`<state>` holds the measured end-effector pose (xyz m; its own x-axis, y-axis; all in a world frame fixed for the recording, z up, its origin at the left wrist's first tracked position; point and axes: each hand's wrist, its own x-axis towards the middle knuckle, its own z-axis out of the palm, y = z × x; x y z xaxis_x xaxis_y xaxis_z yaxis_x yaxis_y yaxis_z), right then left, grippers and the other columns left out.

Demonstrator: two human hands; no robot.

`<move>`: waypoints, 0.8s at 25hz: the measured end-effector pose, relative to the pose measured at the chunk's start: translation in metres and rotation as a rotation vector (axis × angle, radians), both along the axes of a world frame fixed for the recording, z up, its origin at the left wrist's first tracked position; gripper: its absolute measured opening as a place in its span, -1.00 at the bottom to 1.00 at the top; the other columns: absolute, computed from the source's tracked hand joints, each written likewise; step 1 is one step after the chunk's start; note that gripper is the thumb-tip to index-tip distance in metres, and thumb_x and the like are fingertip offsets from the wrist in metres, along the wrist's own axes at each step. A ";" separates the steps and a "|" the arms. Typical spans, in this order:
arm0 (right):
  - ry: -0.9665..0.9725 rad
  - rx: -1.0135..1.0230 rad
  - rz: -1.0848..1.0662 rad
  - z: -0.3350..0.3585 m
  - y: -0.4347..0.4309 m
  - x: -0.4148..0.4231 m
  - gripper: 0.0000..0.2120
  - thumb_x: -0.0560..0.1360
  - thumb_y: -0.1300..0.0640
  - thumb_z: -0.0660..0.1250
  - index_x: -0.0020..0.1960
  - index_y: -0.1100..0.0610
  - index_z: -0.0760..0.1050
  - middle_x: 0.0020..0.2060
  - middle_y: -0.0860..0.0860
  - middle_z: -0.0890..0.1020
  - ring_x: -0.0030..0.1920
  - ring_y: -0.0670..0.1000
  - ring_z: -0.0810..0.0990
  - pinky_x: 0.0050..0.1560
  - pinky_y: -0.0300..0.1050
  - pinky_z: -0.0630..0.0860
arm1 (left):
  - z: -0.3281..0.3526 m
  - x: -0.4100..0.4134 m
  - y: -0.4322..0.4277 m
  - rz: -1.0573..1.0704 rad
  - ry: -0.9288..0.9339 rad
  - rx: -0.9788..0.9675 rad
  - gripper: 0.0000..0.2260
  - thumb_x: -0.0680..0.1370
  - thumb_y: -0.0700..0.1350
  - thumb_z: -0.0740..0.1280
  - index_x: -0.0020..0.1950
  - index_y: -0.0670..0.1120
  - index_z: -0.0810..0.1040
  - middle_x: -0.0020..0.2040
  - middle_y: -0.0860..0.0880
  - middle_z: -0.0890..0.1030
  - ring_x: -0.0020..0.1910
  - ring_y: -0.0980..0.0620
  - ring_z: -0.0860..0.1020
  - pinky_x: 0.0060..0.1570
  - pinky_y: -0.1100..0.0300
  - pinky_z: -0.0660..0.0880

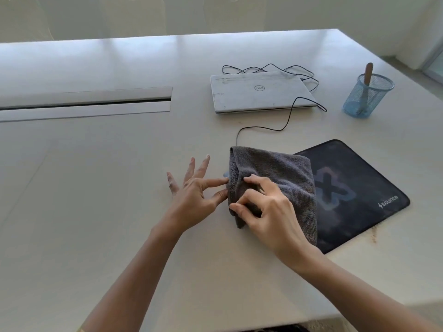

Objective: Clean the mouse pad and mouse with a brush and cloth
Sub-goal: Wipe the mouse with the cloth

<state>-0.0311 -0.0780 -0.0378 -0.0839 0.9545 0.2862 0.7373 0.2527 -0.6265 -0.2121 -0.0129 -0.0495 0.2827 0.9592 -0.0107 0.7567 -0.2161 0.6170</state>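
Right hand fingers pinching grey cloth, left hand fingers splayed, "sounce" mouse pad

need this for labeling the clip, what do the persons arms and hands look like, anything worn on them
Both forearms are bare as far as the view shows: no sleeves, gloves or watch. The left hand and right hand show no rings that I can make out. The fingernails look short and unpainted.

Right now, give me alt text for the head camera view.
Right hand presses a grey cloth on a white table, left hand steadying its edge. Beside it: black mouse pad, closed laptop, brush in blue cup.
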 end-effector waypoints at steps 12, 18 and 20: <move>0.002 -0.247 -0.001 0.012 0.011 0.013 -0.53 0.43 0.01 0.47 0.30 -0.01 0.44 0.23 -0.12 0.41 0.27 -0.11 0.39 0.22 -0.37 0.25 | 0.001 -0.002 0.002 -0.018 -0.031 -0.020 -0.75 0.46 0.31 0.30 0.14 0.50 0.47 0.58 0.19 0.01 0.54 0.19 -0.24 0.35 -0.26 -0.46; 0.023 -0.297 0.025 0.017 0.014 0.019 -0.56 0.43 0.03 0.49 0.26 -0.02 0.44 0.20 -0.15 0.40 0.23 -0.16 0.39 0.24 -0.32 0.32 | 0.000 -0.003 0.002 -0.027 -0.046 -0.025 -0.75 0.46 0.30 0.32 0.13 0.51 0.47 0.58 0.22 0.00 0.53 0.23 -0.26 0.34 -0.24 -0.48; -0.030 -0.249 -0.036 0.014 0.014 0.009 -0.50 0.39 -0.04 0.50 0.25 0.00 0.42 0.17 -0.12 0.38 0.19 -0.13 0.37 0.14 -0.30 0.28 | -0.001 -0.003 0.002 -0.025 -0.041 -0.020 -0.75 0.46 0.28 0.34 0.13 0.48 0.49 0.58 0.21 0.00 0.53 0.23 -0.26 0.34 -0.22 -0.48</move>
<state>-0.0218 -0.0639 -0.0235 -0.0538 0.9978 0.0396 0.7622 0.0667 -0.6439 -0.2147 -0.0111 -0.0502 0.3071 0.9515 -0.0182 0.7256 -0.2217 0.6515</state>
